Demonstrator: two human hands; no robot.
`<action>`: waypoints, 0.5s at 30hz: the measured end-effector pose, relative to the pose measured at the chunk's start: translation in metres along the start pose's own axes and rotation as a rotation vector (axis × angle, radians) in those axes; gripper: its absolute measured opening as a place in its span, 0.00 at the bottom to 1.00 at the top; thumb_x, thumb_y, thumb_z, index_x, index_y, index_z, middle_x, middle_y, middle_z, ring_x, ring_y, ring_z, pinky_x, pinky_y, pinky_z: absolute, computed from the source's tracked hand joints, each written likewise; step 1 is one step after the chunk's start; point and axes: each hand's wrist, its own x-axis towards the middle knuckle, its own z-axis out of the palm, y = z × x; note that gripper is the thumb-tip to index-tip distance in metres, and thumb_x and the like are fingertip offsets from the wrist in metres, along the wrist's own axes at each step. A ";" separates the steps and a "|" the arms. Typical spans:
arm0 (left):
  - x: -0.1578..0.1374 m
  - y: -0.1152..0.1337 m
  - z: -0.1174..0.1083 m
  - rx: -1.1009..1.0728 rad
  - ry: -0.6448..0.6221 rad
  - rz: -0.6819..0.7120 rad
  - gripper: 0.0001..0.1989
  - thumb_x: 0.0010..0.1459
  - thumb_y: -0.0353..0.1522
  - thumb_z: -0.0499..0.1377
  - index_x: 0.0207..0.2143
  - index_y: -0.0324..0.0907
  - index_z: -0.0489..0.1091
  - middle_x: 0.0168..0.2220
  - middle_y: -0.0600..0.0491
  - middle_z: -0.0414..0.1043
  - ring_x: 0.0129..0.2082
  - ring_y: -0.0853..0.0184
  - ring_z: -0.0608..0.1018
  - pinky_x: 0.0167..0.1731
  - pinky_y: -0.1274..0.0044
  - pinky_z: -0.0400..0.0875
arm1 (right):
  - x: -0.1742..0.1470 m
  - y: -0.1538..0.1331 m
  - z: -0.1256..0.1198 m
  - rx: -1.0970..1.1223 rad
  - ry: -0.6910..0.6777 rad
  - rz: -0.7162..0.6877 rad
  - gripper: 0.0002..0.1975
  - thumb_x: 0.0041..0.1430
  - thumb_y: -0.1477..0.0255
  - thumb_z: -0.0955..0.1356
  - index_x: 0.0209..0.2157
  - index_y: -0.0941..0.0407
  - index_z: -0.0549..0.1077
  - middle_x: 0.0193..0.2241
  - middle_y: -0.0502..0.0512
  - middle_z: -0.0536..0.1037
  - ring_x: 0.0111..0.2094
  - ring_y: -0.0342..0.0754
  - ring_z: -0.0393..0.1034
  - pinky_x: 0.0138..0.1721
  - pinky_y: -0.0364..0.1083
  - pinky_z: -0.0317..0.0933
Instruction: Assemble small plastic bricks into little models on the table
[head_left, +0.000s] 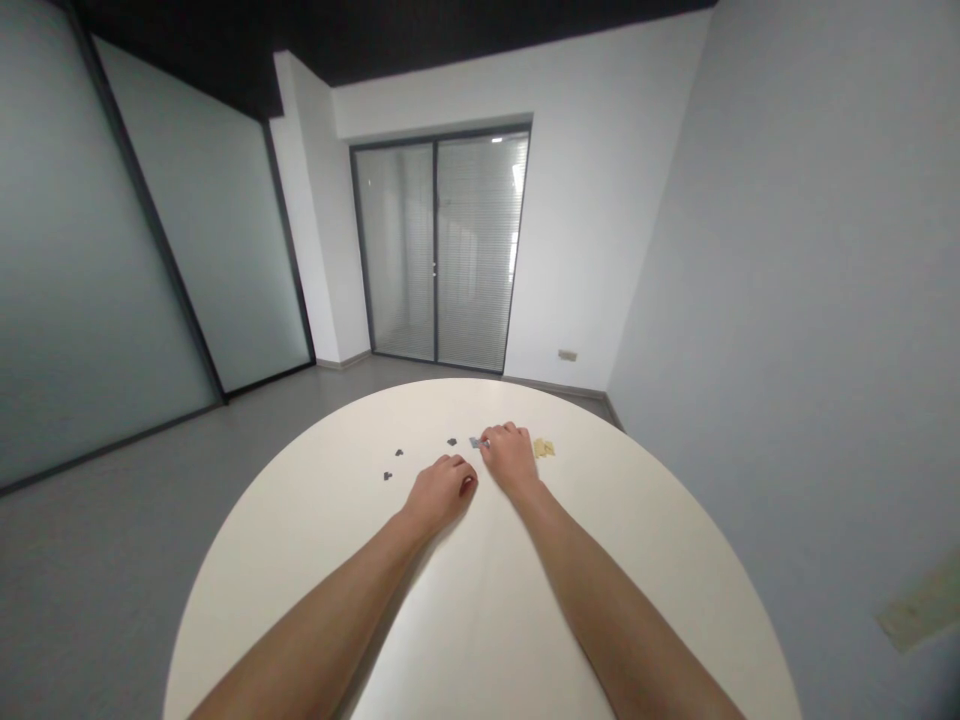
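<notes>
My left hand [442, 488] rests on the white table with its fingers curled inward, and whatever may be in them is hidden. Just ahead and to the right, my right hand [511, 458] is closed, its thumb and fingertips at a small flat grey-blue piece [475, 442]. Several yellow pieces [544, 448] lie in a cluster right beside that hand. A small dark, puzzle-like piece [452, 441] sits beyond my left hand. Farther left are two more dark pieces, one farther back [399, 453] and one nearer [388, 476].
The round white table [300, 560] fills the lower view, its curved edge running around both forearms. A grey wall [810, 300] stands close on the right. Beyond the table are a glass door [472, 250] with blinds and frosted panels [202, 220] at left.
</notes>
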 end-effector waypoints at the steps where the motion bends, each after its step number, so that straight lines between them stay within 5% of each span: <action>1: 0.000 0.001 0.000 -0.001 -0.005 -0.004 0.11 0.61 0.30 0.51 0.35 0.45 0.73 0.38 0.52 0.75 0.42 0.65 0.73 0.38 0.76 0.67 | 0.000 0.001 -0.001 0.001 -0.002 0.001 0.06 0.64 0.70 0.65 0.38 0.54 0.74 0.40 0.56 0.78 0.45 0.52 0.63 0.45 0.49 0.48; 7: 0.002 -0.005 -0.009 0.010 -0.012 -0.089 0.11 0.60 0.32 0.51 0.37 0.45 0.73 0.40 0.50 0.75 0.43 0.62 0.73 0.39 0.74 0.67 | -0.005 0.005 -0.017 0.002 -0.068 -0.041 0.07 0.63 0.71 0.65 0.39 0.55 0.75 0.42 0.57 0.77 0.47 0.52 0.63 0.46 0.49 0.50; 12: 0.002 -0.026 -0.021 0.128 0.122 -0.433 0.14 0.59 0.31 0.50 0.43 0.41 0.71 0.47 0.44 0.71 0.48 0.57 0.71 0.43 0.69 0.68 | -0.024 0.010 -0.029 0.061 -0.120 -0.135 0.07 0.62 0.72 0.65 0.39 0.54 0.75 0.43 0.56 0.76 0.47 0.50 0.64 0.49 0.49 0.51; 15: -0.001 -0.032 -0.026 0.217 0.085 -0.552 0.17 0.57 0.30 0.51 0.47 0.37 0.68 0.49 0.39 0.67 0.50 0.51 0.69 0.41 0.66 0.69 | -0.039 0.015 -0.031 0.135 -0.118 -0.139 0.09 0.64 0.72 0.63 0.38 0.55 0.75 0.41 0.54 0.77 0.45 0.48 0.66 0.49 0.47 0.53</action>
